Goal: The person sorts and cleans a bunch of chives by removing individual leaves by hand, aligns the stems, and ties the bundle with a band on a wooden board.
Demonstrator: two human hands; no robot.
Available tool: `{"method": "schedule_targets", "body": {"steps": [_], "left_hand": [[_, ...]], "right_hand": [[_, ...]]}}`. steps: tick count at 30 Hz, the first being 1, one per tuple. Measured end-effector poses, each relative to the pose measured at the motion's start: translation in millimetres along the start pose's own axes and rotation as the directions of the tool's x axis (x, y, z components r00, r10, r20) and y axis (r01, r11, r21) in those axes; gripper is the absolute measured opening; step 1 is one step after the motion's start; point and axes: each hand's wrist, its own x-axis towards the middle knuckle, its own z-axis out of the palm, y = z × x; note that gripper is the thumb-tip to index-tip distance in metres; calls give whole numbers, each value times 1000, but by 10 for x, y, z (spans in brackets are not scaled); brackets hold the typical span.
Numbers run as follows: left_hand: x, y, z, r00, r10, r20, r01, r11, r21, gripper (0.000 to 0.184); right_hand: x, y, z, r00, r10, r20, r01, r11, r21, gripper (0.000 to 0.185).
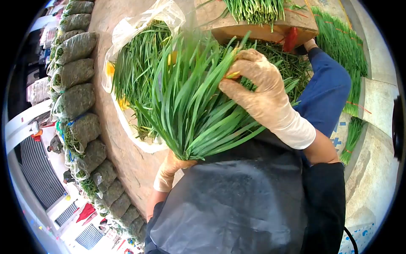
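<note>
My left hand [172, 166], in a dirty cream glove, is wrapped round one end of a loose bunch of garlic chives [190, 97]. The long flat green leaves fan out upward and to the right from that grip. My right hand [260, 80], gloved the same way, is closed in a pinch at a yellowed leaf [232, 75] along the bunch's right side. Its fingertips partly hide what they hold. Behind the bunch, an open clear plastic bag [109, 80] holds more garlic chives, some leaves yellow.
Trimmed chives [256, 10] lie on a wooden block [262, 33] ahead. Tied bundles [342, 51] line the right side. Loose stalks [296, 63] lie near my blue-trousered leg [327, 84]. A black apron [228, 207] covers my lap. Filled sacks [76, 101] stand in a row leftward; people are beyond.
</note>
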Motion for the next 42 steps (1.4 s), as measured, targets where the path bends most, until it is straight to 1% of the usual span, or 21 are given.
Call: {"method": "schedule_targets", "body": {"steps": [2,4,6,7,8,9,10,12,15,17,21,23,26,29,32,34,37,38,40,41,42], "left_hand": [[-39,7,-66,994,-97,46,96,995,27,66],[-48,14,-78,994,-91,59,89,995,35,68],[-60,69,-91,990,-119,78,116,992,42,68],[-85,125,-70,986,-154,58,156,987,-41,65],[-82,98,-87,988,-140,60,143,989,-42,64],[-79,71,-103,990,-126,63,129,991,-43,62],[-75,44,-120,992,-112,65,115,992,-44,61],[-44,-117,-192,989,-68,133,50,990,129,64],[3,-276,-296,977,42,210,-126,905,407,73],[-54,-223,-272,992,-40,121,19,986,166,84],[-106,-71,-230,988,-91,126,97,994,-41,86],[-116,-177,-288,986,-83,146,82,997,15,86],[-28,-249,-351,960,45,278,-135,940,315,88],[-43,-101,-230,978,-113,173,131,987,-95,89],[-15,-68,-234,963,-140,232,156,986,-52,87],[-24,17,-184,975,-97,201,92,995,34,84],[-60,-41,-178,974,-195,114,201,979,-36,77],[-56,-82,-181,974,-198,112,204,978,-41,77],[-38,-139,-173,978,-196,75,206,965,-163,72],[-22,-117,-189,970,-220,105,228,971,-77,66],[-26,-81,-181,969,-222,110,231,970,-80,66]], "right_hand": [[-33,-39,-51,937,339,86,-338,814,472,7],[20,24,-180,882,464,-87,-287,674,681,12],[83,125,-518,928,373,9,-348,856,382,20],[49,192,-687,973,216,77,-209,974,-90,18],[54,205,-781,972,98,213,28,854,-520,16],[23,170,-792,994,28,109,40,819,-573,14],[9,113,-786,993,33,111,37,819,-573,14],[72,-129,-701,985,-127,-113,56,871,-488,12],[98,-243,-541,996,-47,75,70,937,-343,15],[71,-122,-407,990,8,138,28,965,-261,28],[60,-62,-336,982,-28,188,54,990,-134,54],[84,-68,-309,980,-47,194,69,991,-112,55],[110,-91,-294,968,-99,231,130,983,-126,54],[151,-133,-214,908,-158,388,282,915,-288,40],[99,-65,-158,812,-232,536,426,864,-270,27],[66,-59,-188,808,-200,554,391,885,-252,18],[-24,43,-372,852,-281,441,329,944,-33,16],[9,84,-418,798,-209,566,191,977,92,15],[62,163,-655,770,-167,616,-108,917,384,13],[52,202,-742,794,-136,593,-213,851,480,14],[56,256,-846,735,-29,678,-343,846,408,15]]}}
